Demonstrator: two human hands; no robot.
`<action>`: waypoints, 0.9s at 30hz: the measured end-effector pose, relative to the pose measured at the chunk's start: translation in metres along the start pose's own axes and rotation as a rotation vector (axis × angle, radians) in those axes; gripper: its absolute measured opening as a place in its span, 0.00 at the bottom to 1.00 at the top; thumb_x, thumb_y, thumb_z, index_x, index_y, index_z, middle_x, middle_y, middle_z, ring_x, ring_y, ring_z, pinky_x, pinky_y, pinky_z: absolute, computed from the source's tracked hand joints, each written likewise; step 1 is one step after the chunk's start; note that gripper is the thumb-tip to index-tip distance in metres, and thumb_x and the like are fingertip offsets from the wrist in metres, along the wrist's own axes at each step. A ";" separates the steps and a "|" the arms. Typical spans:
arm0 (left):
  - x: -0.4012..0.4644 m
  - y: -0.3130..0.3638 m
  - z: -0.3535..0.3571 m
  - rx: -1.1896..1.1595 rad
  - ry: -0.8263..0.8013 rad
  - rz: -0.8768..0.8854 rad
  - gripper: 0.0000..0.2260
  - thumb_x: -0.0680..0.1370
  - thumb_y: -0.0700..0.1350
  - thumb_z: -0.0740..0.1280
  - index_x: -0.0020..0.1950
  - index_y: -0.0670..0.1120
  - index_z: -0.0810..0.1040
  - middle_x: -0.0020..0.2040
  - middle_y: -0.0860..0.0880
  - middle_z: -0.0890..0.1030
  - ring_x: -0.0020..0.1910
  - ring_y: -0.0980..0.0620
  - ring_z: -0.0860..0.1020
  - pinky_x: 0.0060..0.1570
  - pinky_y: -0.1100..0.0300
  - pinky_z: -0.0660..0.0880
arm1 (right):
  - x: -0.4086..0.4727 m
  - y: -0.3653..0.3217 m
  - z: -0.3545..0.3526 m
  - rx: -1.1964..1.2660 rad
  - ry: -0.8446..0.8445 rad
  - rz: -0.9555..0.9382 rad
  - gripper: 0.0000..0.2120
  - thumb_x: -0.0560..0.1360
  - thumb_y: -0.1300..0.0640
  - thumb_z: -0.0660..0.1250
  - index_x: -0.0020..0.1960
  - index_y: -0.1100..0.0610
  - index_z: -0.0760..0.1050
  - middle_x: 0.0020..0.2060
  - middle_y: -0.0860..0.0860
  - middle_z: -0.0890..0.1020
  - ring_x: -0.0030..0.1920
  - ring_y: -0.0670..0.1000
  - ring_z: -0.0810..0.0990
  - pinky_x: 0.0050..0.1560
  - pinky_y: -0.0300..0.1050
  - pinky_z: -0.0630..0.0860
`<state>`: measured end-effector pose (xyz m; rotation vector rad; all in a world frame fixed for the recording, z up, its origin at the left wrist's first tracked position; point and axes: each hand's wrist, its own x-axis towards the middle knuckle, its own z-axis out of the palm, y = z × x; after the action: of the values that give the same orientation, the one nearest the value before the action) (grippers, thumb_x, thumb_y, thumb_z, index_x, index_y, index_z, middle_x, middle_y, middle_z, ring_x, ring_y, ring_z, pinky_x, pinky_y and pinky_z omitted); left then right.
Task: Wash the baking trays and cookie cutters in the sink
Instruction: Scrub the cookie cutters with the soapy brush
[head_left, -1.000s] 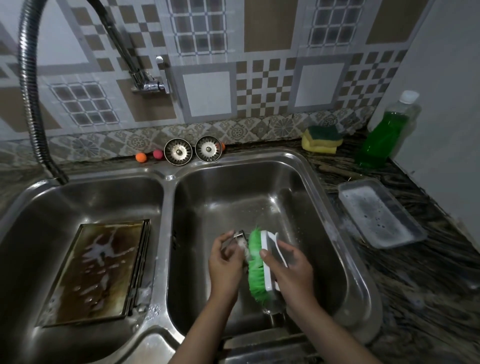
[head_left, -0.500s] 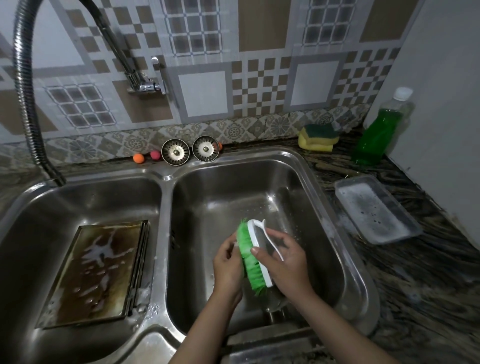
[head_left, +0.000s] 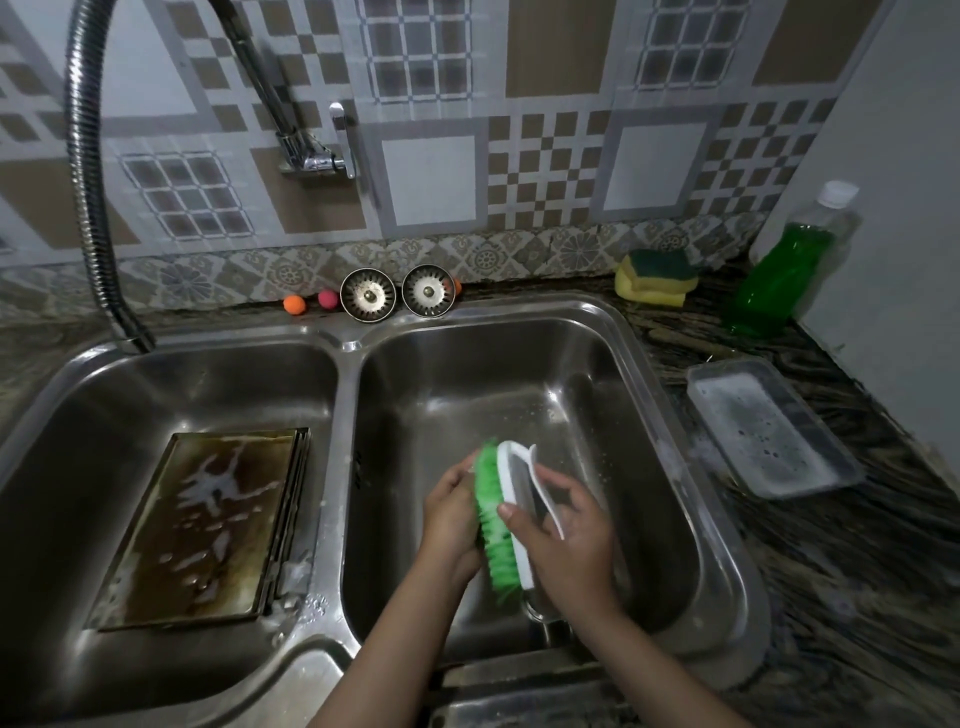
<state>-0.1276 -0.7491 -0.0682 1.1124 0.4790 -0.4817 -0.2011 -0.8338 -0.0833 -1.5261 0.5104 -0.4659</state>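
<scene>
Over the right basin of the sink (head_left: 727, 519), the right hand (head_left: 566, 540) grips a brush (head_left: 501, 519) by its white handle, fingers curled round it, green bristles turned toward the left hand (head_left: 449, 519). The left hand's fingers are curled against the bristles; whatever they hold is hidden — I cannot tell if it is a cutter. A soapy, browned tray (head_left: 202, 525) lies flat in the left basin. A second tray (head_left: 774, 426), foamy, sits on the tabletop (head_left: 857, 597) just right of the sink. Behind it stand a soap bottle (head_left: 784, 270) and sponges (head_left: 655, 275). Two strainers (head_left: 368, 294) lean at the back rim.
</scene>
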 end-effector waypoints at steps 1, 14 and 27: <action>0.000 -0.001 0.000 0.011 -0.012 -0.010 0.06 0.78 0.36 0.63 0.51 0.40 0.79 0.39 0.42 0.82 0.33 0.49 0.81 0.32 0.60 0.79 | 0.003 0.001 0.003 -0.033 0.051 -0.013 0.21 0.64 0.60 0.79 0.54 0.48 0.78 0.49 0.44 0.83 0.51 0.43 0.82 0.50 0.38 0.78; -0.002 0.098 -0.136 0.315 0.022 0.255 0.08 0.78 0.40 0.64 0.54 0.47 0.80 0.42 0.48 0.82 0.34 0.56 0.79 0.31 0.64 0.77 | 0.030 -0.005 -0.035 -0.268 0.092 0.024 0.26 0.65 0.55 0.78 0.61 0.53 0.76 0.52 0.49 0.79 0.49 0.50 0.79 0.37 0.29 0.73; 0.054 0.063 -0.231 1.259 0.184 0.083 0.06 0.73 0.35 0.68 0.49 0.41 0.81 0.47 0.41 0.82 0.43 0.50 0.77 0.41 0.64 0.69 | 0.020 -0.006 -0.034 -0.312 -0.002 -0.015 0.24 0.63 0.55 0.79 0.57 0.49 0.77 0.53 0.51 0.80 0.53 0.53 0.79 0.53 0.50 0.77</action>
<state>-0.0751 -0.5201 -0.1383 2.3897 0.2508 -0.6180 -0.2043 -0.8728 -0.0775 -1.8298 0.5905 -0.4088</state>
